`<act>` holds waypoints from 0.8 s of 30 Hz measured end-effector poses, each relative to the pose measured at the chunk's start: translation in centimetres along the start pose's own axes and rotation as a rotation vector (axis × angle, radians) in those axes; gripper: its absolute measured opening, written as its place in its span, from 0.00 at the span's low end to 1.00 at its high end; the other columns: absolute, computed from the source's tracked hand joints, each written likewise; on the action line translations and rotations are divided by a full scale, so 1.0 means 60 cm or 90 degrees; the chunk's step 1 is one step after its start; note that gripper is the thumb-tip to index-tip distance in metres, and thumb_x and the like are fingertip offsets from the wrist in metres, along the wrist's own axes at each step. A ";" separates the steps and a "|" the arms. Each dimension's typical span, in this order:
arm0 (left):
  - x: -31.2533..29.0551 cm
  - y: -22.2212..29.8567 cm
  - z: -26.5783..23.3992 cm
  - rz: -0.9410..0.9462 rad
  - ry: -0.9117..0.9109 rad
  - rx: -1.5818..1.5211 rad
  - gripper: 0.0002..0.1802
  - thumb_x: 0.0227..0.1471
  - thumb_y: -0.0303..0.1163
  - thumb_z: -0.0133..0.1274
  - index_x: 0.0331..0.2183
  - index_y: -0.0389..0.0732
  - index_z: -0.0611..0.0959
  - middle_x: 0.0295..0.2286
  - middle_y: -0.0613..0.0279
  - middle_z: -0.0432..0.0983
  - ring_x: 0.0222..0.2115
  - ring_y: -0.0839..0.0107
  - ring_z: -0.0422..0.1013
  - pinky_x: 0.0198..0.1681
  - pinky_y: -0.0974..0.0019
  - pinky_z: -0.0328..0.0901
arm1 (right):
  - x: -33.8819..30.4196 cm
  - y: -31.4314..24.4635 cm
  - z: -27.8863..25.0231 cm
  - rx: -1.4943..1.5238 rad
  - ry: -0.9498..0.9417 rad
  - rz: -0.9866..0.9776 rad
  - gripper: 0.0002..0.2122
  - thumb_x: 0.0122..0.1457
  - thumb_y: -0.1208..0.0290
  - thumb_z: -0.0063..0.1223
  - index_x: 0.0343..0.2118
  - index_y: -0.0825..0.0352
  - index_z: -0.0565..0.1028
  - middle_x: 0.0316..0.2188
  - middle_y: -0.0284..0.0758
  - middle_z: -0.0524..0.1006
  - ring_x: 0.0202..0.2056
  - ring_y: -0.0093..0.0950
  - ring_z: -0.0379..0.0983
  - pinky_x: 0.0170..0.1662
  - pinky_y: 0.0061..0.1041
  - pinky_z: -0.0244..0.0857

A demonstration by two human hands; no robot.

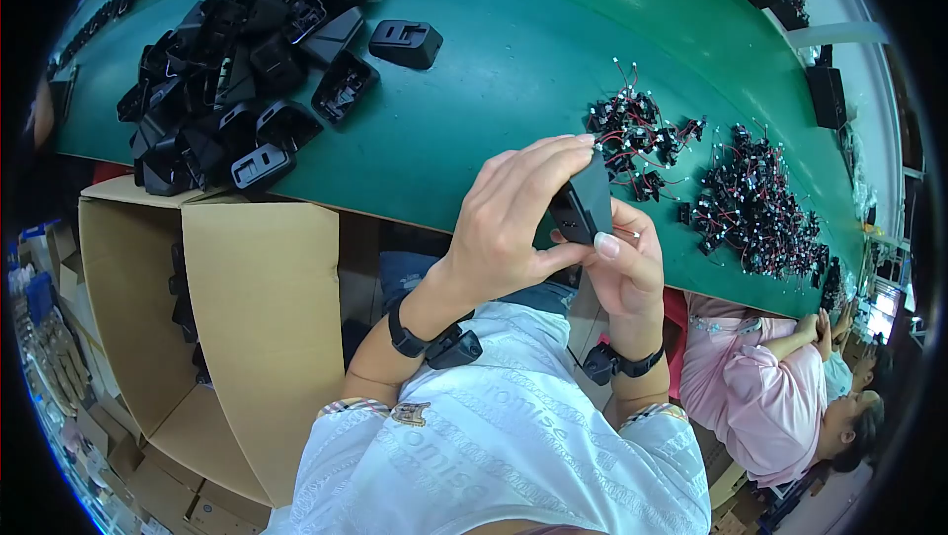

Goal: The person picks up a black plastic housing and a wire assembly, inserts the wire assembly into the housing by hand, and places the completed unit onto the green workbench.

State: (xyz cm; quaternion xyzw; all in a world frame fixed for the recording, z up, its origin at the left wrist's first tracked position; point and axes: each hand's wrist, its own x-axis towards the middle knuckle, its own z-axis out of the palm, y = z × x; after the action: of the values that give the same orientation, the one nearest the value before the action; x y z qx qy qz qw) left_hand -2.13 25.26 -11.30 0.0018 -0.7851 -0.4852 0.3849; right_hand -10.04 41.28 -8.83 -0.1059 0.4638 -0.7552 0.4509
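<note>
Housing (596, 197) gripped between both hands

Fingers of the left hand (506, 209) curl over the black housing's upper end, with the thumb below; the right hand (632, 264) grips its lower right, the thumb pressed at the bottom corner. A thin wire (626, 232) (pale at its tip) shows beside the right fingers. Just beyond those fingers lies a small heap of wired parts (647, 130), with a larger heap (755, 204) to their right, on the green counter (494, 61). Left of the left fingers sit piled black casings (272, 66), and nearer the body, an open cardboard box (262, 318).
</note>
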 end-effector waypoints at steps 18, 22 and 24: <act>-0.001 0.012 -0.019 -0.019 -0.086 -0.079 0.44 0.29 0.30 0.74 0.53 0.39 0.77 0.52 0.54 0.77 0.55 0.56 0.73 0.55 0.58 0.65 | -0.003 -0.006 -0.011 -0.039 -0.052 0.054 0.32 0.43 0.69 0.63 0.53 0.81 0.72 0.45 0.44 0.80 0.47 0.32 0.79 0.58 0.32 0.68; 0.004 0.008 -0.024 -0.032 -0.099 -0.126 0.44 0.31 0.33 0.76 0.53 0.38 0.77 0.53 0.53 0.77 0.56 0.55 0.72 0.58 0.57 0.63 | 0.000 -0.013 -0.023 0.002 -0.103 0.043 0.26 0.45 0.71 0.66 0.48 0.80 0.76 0.53 0.48 0.74 0.50 0.34 0.77 0.58 0.36 0.69; 0.004 -0.006 -0.028 -0.052 -0.086 -0.174 0.45 0.31 0.36 0.77 0.53 0.38 0.77 0.54 0.51 0.75 0.57 0.54 0.71 0.60 0.56 0.62 | 0.007 -0.026 0.002 -0.117 -0.106 -0.052 0.23 0.45 0.74 0.67 0.46 0.79 0.77 0.59 0.50 0.68 0.53 0.36 0.74 0.59 0.37 0.68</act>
State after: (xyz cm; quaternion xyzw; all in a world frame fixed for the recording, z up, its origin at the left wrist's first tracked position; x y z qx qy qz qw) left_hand -1.39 23.68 -11.04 -0.0512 -0.7351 -0.6017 0.3080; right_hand -11.11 41.12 -7.62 -0.2279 0.4873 -0.7157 0.4454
